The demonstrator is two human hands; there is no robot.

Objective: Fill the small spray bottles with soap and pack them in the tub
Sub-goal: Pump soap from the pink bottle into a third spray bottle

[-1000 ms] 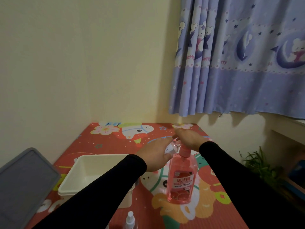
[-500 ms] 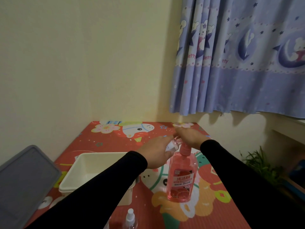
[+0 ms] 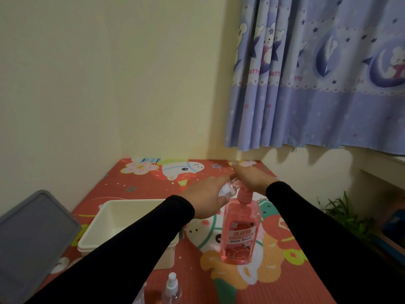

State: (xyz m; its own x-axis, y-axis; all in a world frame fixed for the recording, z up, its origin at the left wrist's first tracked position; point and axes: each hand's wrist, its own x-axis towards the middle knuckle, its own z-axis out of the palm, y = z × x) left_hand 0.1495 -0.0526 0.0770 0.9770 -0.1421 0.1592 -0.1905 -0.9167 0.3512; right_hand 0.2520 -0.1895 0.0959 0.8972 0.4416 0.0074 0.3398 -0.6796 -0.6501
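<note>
A tall pink soap bottle [image 3: 240,235] with a pump top stands upright on the red patterned mat [image 3: 274,279]. My right hand [image 3: 252,177] rests on top of its pump head. My left hand [image 3: 207,195] grips a small clear spray bottle [image 3: 229,189], tilted, its open end right beside the pump spout. A white tub [image 3: 105,238] stands to the left of the soap bottle, partly under my left forearm; what I see of its inside is bare. Another small clear spray bottle [image 3: 172,288] with a white cap stands near the bottom edge.
A grey lid [image 3: 30,240] leans at the left edge. The mat meets a cream wall at the back. A purple curtain [image 3: 317,80] hangs at the upper right, and a green plant [image 3: 344,213] sits low on the right.
The view has shifted slightly, so everything sits a little higher in frame. Both hands stay on the pump and the small bottle.
</note>
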